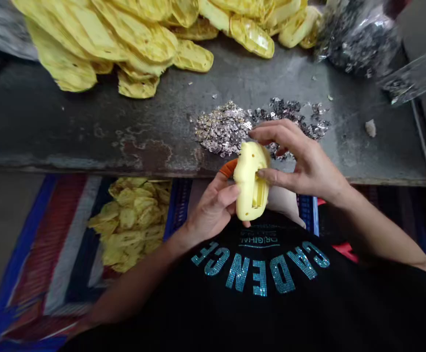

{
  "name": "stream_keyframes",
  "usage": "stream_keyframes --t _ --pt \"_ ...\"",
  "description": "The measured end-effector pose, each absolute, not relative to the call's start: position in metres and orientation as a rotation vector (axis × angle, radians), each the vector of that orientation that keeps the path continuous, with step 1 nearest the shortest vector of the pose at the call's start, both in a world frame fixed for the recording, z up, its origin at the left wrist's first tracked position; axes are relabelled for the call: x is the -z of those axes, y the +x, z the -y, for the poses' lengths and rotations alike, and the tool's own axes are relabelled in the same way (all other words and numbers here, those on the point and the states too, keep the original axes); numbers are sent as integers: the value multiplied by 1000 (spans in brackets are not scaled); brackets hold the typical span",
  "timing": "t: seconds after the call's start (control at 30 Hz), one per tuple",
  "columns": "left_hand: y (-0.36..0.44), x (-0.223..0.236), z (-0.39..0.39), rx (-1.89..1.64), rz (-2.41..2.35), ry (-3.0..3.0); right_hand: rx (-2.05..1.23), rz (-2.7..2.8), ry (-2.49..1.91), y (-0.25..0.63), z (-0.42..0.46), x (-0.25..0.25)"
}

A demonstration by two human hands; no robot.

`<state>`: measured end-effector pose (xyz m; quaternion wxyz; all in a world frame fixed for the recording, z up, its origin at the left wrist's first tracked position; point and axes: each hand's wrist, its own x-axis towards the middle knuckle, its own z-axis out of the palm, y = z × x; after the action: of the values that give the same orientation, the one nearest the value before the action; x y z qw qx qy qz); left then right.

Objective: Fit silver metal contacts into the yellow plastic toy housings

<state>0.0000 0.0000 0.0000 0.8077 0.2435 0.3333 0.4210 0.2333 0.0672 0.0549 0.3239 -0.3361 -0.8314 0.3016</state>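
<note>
My left hand (216, 205) is closed around a pale yellow plastic housing (247, 183), held upright just off the bench's front edge. An orange finger cover (228, 168) wraps one of its fingers. The housing has a long rectangular slot and small holes in its face. My right hand (301, 159) has its thumb tip at the upper part of the slot, while its other fingers arch apart above the housing. Whether a small part lies under the thumb cannot be made out. Beyond the hands lies a pile of small silvery metal pieces (222, 128) on the bench.
Many yellow plastic shells (139, 44) are heaped along the back of the grey bench (70, 127). Clear bags of metal pieces (363, 44) stand at the back right. Below the bench, more yellow parts (132, 220) lie left of a blue crate (178, 205).
</note>
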Motion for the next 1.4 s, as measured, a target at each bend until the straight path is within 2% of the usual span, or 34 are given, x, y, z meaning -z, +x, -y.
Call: stream_keyframes --t 0.23,0.43,0.57,0.8,0.97,1.17,1.3,1.4 --pt "-2 -10 -7 -904 -681 705 -651 2150 -872 234 -65 -37" --pt "-4 -17 0 -867 -950 1347 -548 1825 -873 236 -46 -5" --pt "-1 -23 1 -874 -938 1581 -526 1769 -921 239 -34 0" --pt "7 -15 6 -835 -875 1393 -541 1774 -958 255 -15 5" --pt "11 -9 0 -742 -707 854 -517 1859 -1025 258 -5 -11" --pt "-1 -7 -7 -691 -559 562 -762 2144 -986 269 -57 -36" --pt "-13 -10 -7 -913 -694 487 -294 2321 -1440 258 -115 -35" --pt "-19 -14 -8 -1024 -797 457 -95 2469 -1585 239 -138 -26"
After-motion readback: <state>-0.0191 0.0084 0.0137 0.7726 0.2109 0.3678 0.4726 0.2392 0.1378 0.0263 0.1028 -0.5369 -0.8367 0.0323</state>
